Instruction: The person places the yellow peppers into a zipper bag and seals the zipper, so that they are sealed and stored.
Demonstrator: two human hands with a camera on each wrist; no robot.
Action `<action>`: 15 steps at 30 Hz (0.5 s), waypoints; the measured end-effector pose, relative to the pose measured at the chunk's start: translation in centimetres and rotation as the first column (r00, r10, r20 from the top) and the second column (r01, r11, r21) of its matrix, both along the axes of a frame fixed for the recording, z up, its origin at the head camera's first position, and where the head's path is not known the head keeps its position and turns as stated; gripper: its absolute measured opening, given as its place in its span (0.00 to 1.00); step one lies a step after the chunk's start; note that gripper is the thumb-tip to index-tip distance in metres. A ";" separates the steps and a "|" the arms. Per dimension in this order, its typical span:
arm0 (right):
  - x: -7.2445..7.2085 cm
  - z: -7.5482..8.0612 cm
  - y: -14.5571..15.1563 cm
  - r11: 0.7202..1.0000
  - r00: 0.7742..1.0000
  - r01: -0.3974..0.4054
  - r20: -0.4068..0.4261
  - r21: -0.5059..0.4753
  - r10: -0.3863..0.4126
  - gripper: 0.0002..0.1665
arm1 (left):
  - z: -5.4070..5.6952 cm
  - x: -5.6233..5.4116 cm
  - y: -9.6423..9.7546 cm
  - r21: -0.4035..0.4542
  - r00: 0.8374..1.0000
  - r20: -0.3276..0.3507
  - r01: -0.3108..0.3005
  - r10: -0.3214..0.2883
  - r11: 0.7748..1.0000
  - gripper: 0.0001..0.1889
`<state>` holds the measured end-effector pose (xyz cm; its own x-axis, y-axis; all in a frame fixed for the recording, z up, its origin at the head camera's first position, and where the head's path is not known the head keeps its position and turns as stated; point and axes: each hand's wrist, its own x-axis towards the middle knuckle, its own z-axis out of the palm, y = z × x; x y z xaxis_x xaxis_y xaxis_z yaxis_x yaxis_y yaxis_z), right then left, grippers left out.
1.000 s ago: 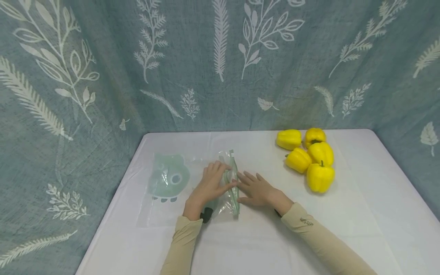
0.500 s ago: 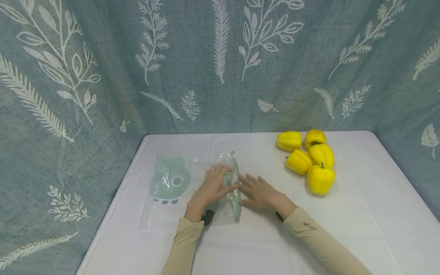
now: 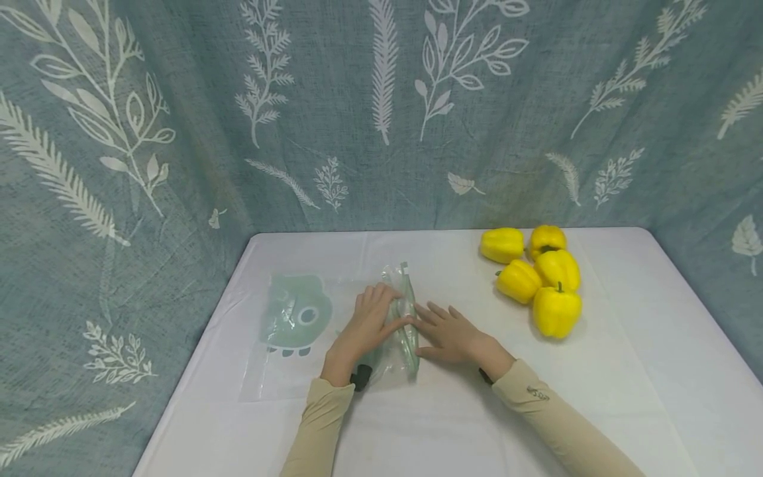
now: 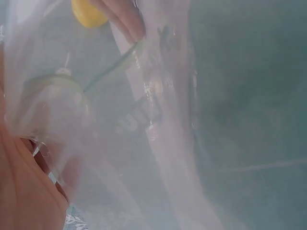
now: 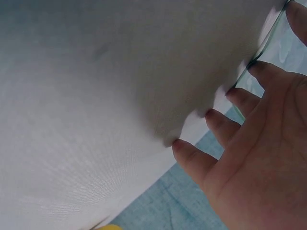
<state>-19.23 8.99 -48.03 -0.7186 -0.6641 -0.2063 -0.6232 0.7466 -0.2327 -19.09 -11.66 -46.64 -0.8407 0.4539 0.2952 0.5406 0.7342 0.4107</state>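
A clear zip-top plastic bag (image 3: 295, 308) with a pale green cartoon print lies flat, its green zip strip (image 3: 408, 341) on the right. Over the bag, near that end, rests my left hand (image 3: 371, 324), fingers bent slightly and apart from the thumb, which reaches to the strip. In the left wrist view, loose bag film (image 4: 120, 134) covers part of the left hand (image 4: 29, 187). My right hand (image 3: 450, 334) lies low with fingers spread. Its fingertips touch the cloth, and in the right wrist view the index tip of the right hand (image 5: 259, 139) meets the strip's edge.
Several yellow bell peppers (image 3: 557, 311) sit in a cluster at the back right of the table. A white cloth (image 3: 465, 430) covers the tabletop. Behind and at the sides hangs a blue-green curtain (image 3: 346, 132) with white leaf patterns.
The head view has shifted slightly. Both hands keep almost the same place and pose at the bag's zip end. The peppers have not moved.
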 end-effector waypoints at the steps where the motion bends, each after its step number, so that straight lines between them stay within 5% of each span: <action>1: 0.0 0.0 0.0 1.000 1.000 0.003 0.000 -0.001 -0.003 0.40 | 0.0 0.0 0.0 -0.001 1.000 -0.012 -0.002 0.002 1.000 0.25; 7: 0.0 -0.1 0.1 1.000 1.000 0.020 -0.021 0.019 -0.020 0.40 | 0.2 0.1 0.3 -0.025 0.998 -0.050 -0.030 0.029 0.999 0.22; 15: 0.2 0.2 -0.2 0.998 0.997 0.048 -0.068 0.037 -0.045 0.40 | 0.4 0.2 0.7 -0.049 0.997 0.018 -0.074 0.075 0.996 0.22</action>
<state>-18.99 8.81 -47.85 -0.7615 -0.6221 -0.1817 -0.6008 0.7828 -0.1623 -18.90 -10.97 -46.26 -0.8782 0.4031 0.2576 0.4758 0.7914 0.3837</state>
